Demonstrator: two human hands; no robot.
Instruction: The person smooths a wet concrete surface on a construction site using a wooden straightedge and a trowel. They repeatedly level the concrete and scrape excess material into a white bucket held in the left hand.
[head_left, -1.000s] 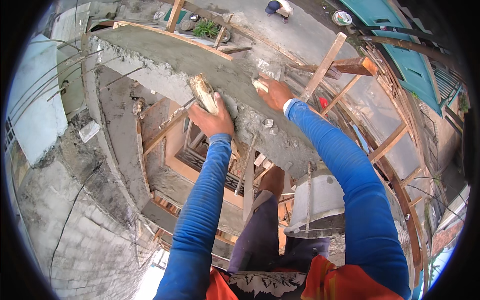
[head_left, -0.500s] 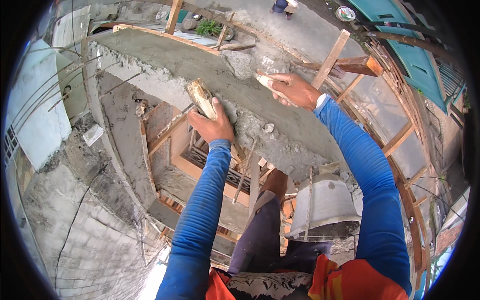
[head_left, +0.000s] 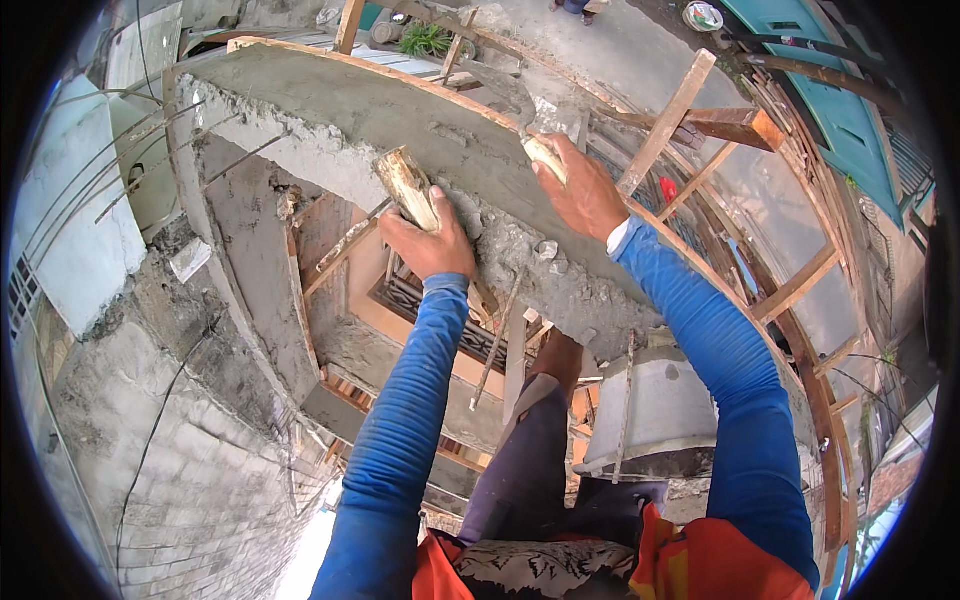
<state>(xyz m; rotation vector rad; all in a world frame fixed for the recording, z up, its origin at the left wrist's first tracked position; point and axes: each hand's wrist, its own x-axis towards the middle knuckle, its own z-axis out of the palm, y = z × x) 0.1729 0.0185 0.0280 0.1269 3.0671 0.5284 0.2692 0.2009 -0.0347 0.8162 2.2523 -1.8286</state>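
Note:
My left hand (head_left: pixel 432 237) grips a short, rough piece of wood (head_left: pixel 404 185) at the near edge of a grey concrete slab (head_left: pixel 330 100). The slab's top carries wet, partly smoothed mortar. In my right hand (head_left: pixel 585 190) is a trowel, its pale handle (head_left: pixel 543 158) wrapped by my fingers. Its grey blade (head_left: pixel 503 88) reaches past the timber strip along the slab's far edge; the blade's outline is hard to separate from the ground behind. Crumbly mortar lumps (head_left: pixel 546 250) lie along the near edge, between my hands.
A tilted grey-white bucket (head_left: pixel 655 405) stands near my legs. Bare rebar rods (head_left: pixel 245 160) stick out at the left. Timber framing (head_left: pixel 672 120) rises beyond the slab at the right. Below the slab are openings with a window grille (head_left: pixel 400 310). A person (head_left: pixel 577 7) is on the ground far below.
My right hand has moved slightly down and left, and its trowel now points over the far edge. The mortar heap near the blade is gone from the slab. My left hand stays nearly still.

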